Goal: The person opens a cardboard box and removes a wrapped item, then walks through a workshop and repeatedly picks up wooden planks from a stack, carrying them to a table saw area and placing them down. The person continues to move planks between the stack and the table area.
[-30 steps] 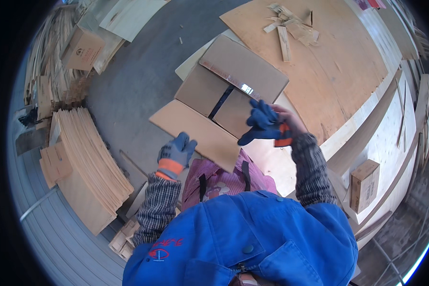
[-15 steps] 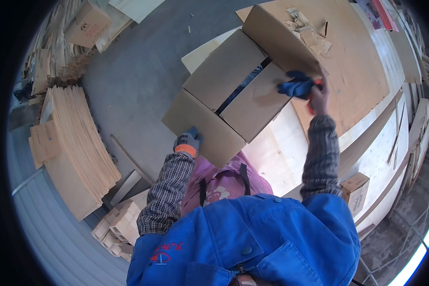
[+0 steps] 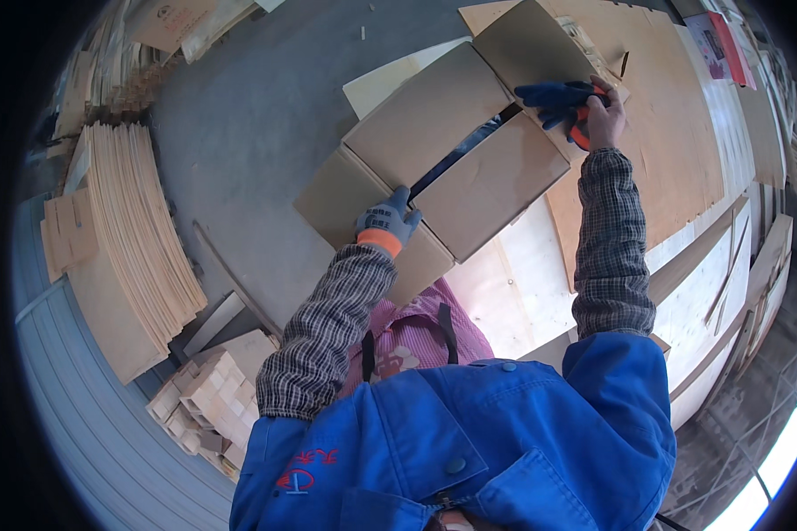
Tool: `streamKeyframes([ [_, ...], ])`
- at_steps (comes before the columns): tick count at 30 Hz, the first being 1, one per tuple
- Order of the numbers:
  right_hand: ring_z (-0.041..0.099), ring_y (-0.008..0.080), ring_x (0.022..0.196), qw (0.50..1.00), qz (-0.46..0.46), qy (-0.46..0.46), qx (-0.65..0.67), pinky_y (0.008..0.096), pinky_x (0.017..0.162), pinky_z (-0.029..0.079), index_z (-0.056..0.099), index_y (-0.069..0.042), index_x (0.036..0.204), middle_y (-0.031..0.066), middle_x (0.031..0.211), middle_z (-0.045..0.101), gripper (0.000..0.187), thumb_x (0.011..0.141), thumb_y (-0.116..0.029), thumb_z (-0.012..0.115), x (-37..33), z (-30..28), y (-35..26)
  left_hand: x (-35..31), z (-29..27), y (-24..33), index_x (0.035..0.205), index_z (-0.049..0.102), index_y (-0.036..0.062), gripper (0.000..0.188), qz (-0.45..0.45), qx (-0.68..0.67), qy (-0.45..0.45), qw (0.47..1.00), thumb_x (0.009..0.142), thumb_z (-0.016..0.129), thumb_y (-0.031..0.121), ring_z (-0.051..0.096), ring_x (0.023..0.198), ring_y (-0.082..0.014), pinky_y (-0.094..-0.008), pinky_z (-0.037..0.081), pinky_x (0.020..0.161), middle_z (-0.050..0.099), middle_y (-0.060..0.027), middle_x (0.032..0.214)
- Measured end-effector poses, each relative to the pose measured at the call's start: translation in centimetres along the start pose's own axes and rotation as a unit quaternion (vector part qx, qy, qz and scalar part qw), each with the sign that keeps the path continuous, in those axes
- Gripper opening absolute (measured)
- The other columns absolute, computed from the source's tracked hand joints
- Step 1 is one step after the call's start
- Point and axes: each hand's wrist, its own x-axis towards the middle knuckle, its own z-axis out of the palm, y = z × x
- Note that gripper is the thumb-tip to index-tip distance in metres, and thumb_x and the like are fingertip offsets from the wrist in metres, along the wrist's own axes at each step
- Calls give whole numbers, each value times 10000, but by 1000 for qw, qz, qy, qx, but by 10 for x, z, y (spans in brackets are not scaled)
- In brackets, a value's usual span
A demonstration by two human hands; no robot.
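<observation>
A brown cardboard box [image 3: 496, 190] lies before me. Its two long flaps are folded in, and a narrow slit between them shows something dark and shiny [image 3: 469, 146] inside. The near-left end flap [image 3: 338, 196] and the far-right end flap [image 3: 536, 51] stick outward. My left hand [image 3: 386, 223], in a grey glove with an orange cuff, rests at the near end of the slit, fingers apart. My bare right hand [image 3: 606, 117] grips a blue and orange work glove [image 3: 558, 102] beside the far-right flap.
Plywood sheets [image 3: 660, 142] lie under and right of the box, with wood scraps [image 3: 589, 44] behind the far flap. At left stands a stack of thin boards [image 3: 137, 239], with wood blocks [image 3: 217, 398] nearer me. Grey floor [image 3: 248, 115] stretches beyond the box.
My left hand has moved from the near flap's outer part up and right to the slit's end. My right hand has gone farther away with the glove, and the far flap leans further outward.
</observation>
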Motion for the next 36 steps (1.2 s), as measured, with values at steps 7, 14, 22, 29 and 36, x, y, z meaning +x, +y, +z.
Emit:
streamKeyframes([
  [7, 637, 185, 860, 967, 65, 0, 247, 308, 768, 568, 619, -23, 1181, 97, 1054, 645, 368, 836, 61, 524, 28, -19, -15, 15, -6, 2, 1197, 601, 93, 533, -4, -46, -34, 998, 825, 643, 471, 624, 1052, -336, -430, 479, 911, 665, -155, 1127],
  [14, 645, 172, 876, 973, -75, -58, 212, 277, 775, 560, 598, -11, 1201, 117, 1103, 627, 356, 860, 48, 514, 2, -40, -121, -31, 29, 35, 1032, 637, 43, 510, 215, -296, -24, 931, 758, 739, 460, 640, 872, -315, -367, 500, 799, 680, -155, 962],
  [22, 613, 180, 880, 892, -341, -261, -139, 271, 752, 539, 681, -120, 1112, 66, 1000, 598, 449, 745, 69, 504, -54, -11, -135, -96, 47, 94, 963, 551, 146, 454, 405, -24, -51, 913, 800, 642, 559, 632, 843, -291, -436, 511, 706, 613, -86, 905],
  [29, 595, 266, 939, 811, -366, -421, -175, 351, 800, 533, 672, -114, 1022, 81, 1001, 565, 431, 658, 96, 574, -167, 42, -75, -110, 75, 106, 1001, 581, 122, 399, 404, -18, -57, 913, 818, 655, 469, 660, 875, -293, -443, 531, 701, 649, -85, 960],
  [36, 590, 350, 1012, 673, -182, -649, -303, 420, 870, 490, 548, 11, 1109, 182, 1046, 566, 347, 778, -73, 607, -251, 72, 6, -108, 67, 114, 1070, 621, 117, 374, 338, 0, -176, 925, 827, 654, 399, 686, 763, -314, -436, 544, 670, 696, -124, 897],
])
